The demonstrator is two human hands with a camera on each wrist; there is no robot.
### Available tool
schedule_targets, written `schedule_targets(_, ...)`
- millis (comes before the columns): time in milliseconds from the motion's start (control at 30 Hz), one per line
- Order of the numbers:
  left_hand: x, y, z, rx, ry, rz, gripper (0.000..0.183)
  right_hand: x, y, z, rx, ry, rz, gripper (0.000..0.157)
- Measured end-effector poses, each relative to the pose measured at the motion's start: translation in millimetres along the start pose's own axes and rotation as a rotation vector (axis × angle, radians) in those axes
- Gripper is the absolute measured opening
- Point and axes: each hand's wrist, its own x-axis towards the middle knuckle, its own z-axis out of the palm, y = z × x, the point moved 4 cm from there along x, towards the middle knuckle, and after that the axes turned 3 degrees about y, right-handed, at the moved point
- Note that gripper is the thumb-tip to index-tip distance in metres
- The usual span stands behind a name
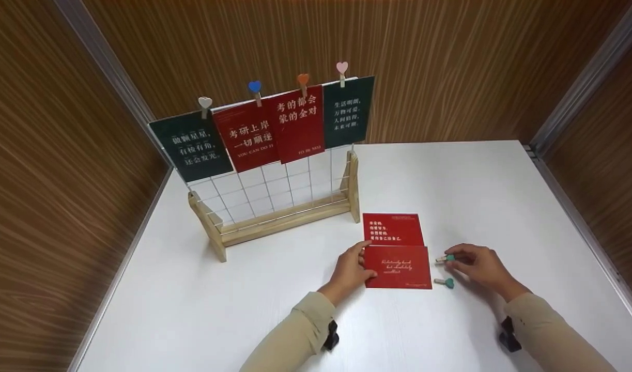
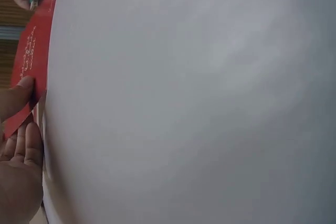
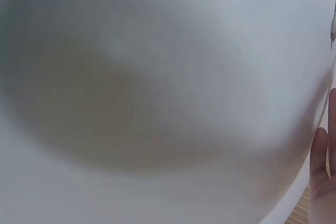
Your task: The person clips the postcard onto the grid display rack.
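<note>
My left hand (image 1: 348,268) pinches the left edge of a red card (image 1: 397,266) with white script, which overlaps the lower part of another red card (image 1: 393,227) on the table. In the left wrist view the thumb (image 2: 21,92) lies on top of the card (image 2: 32,51) and the other fingers are under it. Between thumb and fingertips, my right hand (image 1: 481,266) holds a small clothespin with a green heart (image 1: 446,258), just right of the cards. A second green heart clothespin (image 1: 444,282) lies on the table below it. The right wrist view shows only part of the right hand (image 3: 323,166).
To the left stands a wire grid rack with a wooden base (image 1: 284,225). Clipped along its top by heart clothespins are a green card (image 1: 194,147), two red cards (image 1: 300,124) and another green card (image 1: 348,111). Wood-grain walls (image 1: 440,62) enclose the white table (image 1: 476,191).
</note>
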Motion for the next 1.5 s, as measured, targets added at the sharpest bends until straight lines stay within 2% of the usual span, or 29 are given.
schedule_targets(267,0.6,-4.0,-9.1,-0.1,0.015,-0.005,0.061,6.0,-6.8,0.9,0.091,0.044,-0.006,0.029)
schedule_targets(433,1.1,-7.3,-16.0,-0.153,0.001,-0.01,0.056,11.7,-10.5,3.2,0.11,0.067,-0.021,0.03)
schedule_targets(933,0.7,-15.5,-47.8,-0.15,0.02,-0.021,0.055,31.3,-27.4,16.4,0.197,0.045,0.007,0.033)
schedule_targets(1067,0.1,-18.1,-55.3,-0.136,0.034,-0.002,0.055,36.6,-38.7,21.8,0.261,0.031,-0.035,0.034)
schedule_targets(1200,-0.6,-18.4,-63.3,-0.142,0.038,-0.015,0.055,43.8,-49.6,29.5,0.32,-0.005,-0.076,0.033)
schedule_targets(1367,-1.4,-17.8,-74.6,-0.166,0.049,-0.021,0.057,53.1,-60.9,39.8,0.325,-0.036,-0.061,0.031)
schedule_targets(1500,-1.7,-18.3,-85.6,-0.175,0.065,-0.014,0.058,59.4,-70.0,46.8,0.289,-0.039,-0.075,0.029)
